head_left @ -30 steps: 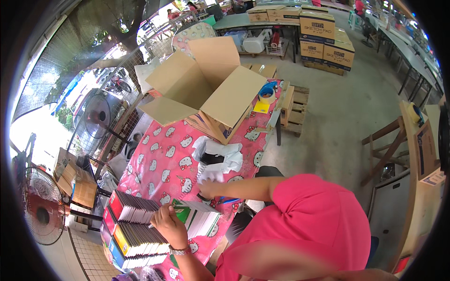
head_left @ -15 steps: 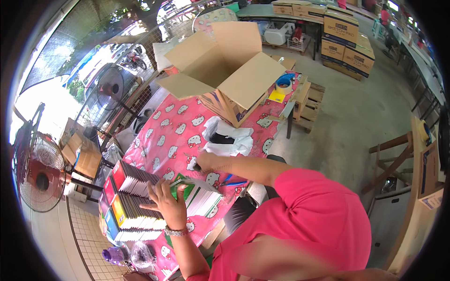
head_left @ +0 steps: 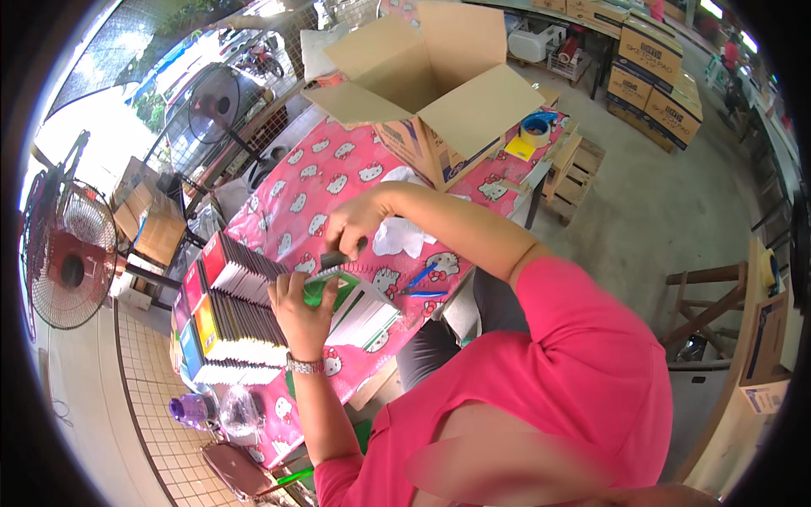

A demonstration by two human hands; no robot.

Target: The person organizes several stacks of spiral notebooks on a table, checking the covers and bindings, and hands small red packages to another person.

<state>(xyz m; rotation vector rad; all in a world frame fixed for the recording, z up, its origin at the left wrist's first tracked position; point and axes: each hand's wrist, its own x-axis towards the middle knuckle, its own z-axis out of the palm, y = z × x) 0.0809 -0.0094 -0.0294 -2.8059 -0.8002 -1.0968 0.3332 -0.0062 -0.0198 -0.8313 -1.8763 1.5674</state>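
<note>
Pinching a dark marker (head_left: 338,256), the right hand (head_left: 353,226) hovers over the green notebook (head_left: 325,286) near the table's (head_left: 338,169) near edge. The left hand (head_left: 300,308), fingers curled, holds the notebook against the stacked books (head_left: 236,313); best to keep it pressed flat.

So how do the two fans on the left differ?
The red fan sits at the far left edge, its round wire guard facing the camera around a red hub. The dark fan stands further back, nearer the open cardboard box, on a thin pole, and looks darker throughout. Both have round wire guards and stand off the pink table.
</note>
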